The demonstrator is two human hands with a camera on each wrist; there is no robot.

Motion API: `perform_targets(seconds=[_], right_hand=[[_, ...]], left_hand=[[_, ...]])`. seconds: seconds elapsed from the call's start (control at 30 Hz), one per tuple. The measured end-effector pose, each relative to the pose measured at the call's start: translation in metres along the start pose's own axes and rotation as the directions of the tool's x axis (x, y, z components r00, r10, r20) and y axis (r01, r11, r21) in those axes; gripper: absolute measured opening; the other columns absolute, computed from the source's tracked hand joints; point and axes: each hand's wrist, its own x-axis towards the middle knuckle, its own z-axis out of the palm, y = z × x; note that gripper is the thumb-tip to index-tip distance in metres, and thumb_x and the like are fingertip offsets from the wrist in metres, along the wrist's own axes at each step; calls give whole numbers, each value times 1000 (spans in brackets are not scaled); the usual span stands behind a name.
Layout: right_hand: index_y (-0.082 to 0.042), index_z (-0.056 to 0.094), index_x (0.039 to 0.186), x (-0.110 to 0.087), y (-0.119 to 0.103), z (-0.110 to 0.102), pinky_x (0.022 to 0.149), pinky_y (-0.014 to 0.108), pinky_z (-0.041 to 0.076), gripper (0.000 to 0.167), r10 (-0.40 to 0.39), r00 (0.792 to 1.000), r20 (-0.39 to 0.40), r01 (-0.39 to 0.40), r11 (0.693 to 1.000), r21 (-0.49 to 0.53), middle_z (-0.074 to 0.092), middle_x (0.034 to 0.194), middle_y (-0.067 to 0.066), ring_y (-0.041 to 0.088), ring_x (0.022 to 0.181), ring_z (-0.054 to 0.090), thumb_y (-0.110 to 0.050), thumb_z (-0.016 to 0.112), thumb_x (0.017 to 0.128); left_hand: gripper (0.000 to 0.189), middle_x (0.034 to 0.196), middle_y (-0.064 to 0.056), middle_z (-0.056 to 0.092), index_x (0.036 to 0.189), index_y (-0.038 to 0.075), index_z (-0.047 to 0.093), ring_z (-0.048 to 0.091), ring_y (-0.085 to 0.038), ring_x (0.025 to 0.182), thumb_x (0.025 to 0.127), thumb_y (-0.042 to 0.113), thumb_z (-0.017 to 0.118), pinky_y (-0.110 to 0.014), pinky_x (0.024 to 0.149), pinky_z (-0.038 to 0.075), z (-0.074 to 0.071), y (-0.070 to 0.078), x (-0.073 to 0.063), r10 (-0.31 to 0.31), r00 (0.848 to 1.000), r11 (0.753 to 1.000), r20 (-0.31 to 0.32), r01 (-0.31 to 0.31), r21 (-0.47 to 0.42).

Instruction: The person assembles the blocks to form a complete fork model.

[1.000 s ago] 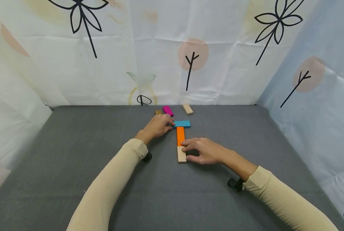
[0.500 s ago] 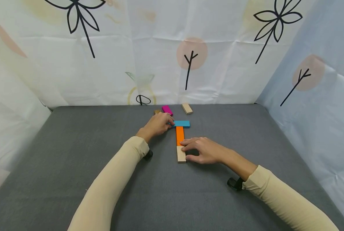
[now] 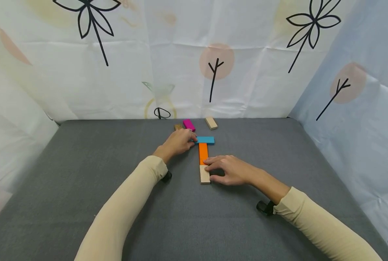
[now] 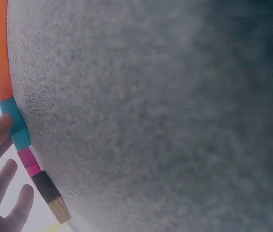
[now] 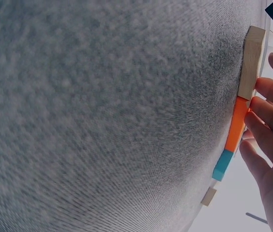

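A blue block (image 3: 206, 140), an orange block (image 3: 203, 153) and a pale wooden block (image 3: 204, 175) lie end to end in a T on the grey cloth, the blue one crosswise at the far end. My left hand (image 3: 177, 141) pinches the blue block's left end, the thumb on its near side, as the left wrist view shows. With fairly straight fingers my right hand (image 3: 231, 170) rests on the join of the orange and wooden blocks. Its thumb is beside the wooden block's right side.
Behind the T, near the cloth's far edge, lie a magenta block (image 3: 189, 125), another pale wooden block (image 3: 211, 123) and a brown block (image 3: 178, 127), partly hidden by the left hand. A white printed curtain (image 3: 252, 87) hangs behind the table.
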Motion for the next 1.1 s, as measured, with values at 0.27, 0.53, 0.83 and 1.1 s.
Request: perform_targets(seconds=[0.27, 0.53, 0.83, 1.1], right_hand=[[-7, 69, 128, -1, 1, 1, 106, 52, 41, 37, 6, 1000, -2, -6, 1000, -15, 56, 142, 10, 28, 133, 51, -26, 66, 97], [-6, 69, 128, -2, -1, 2, 107, 50, 41, 37, 5, 1000, 0, -5, 1000, -14, 56, 142, 11, 27, 134, 51, -24, 66, 96], [-6, 69, 128, -2, -2, 1, 107, 52, 40, 36, 5, 1000, 0, -5, 1000, -17, 56, 143, 11, 28, 134, 50, -24, 65, 96], [-6, 68, 129, -2, -2, 0, 108, 54, 39, 37, 6, 1000, 0, -6, 1000, -16, 55, 143, 11, 28, 135, 50, -24, 65, 96]], left_hand=[[31, 141, -11, 57, 129, 5, 68, 52, -29, 131, 100, 12, 60, -44, 109, 40, 1, -1, -5, 58, 998, 997, 18, -59, 47], [41, 142, -13, 56, 138, 5, 60, 45, -30, 137, 98, 13, 63, -48, 106, 42, -10, -21, -14, -52, 993, 999, -102, 53, 4], [44, 153, -16, 43, 144, 5, 53, 42, -35, 139, 102, 18, 58, -52, 108, 38, -16, -45, -21, -186, 981, 982, -60, 186, -14], [45, 155, -16, 39, 146, 7, 51, 37, -36, 142, 103, 21, 57, -53, 112, 33, -17, -47, -21, -199, 980, 980, -17, 199, -2]])
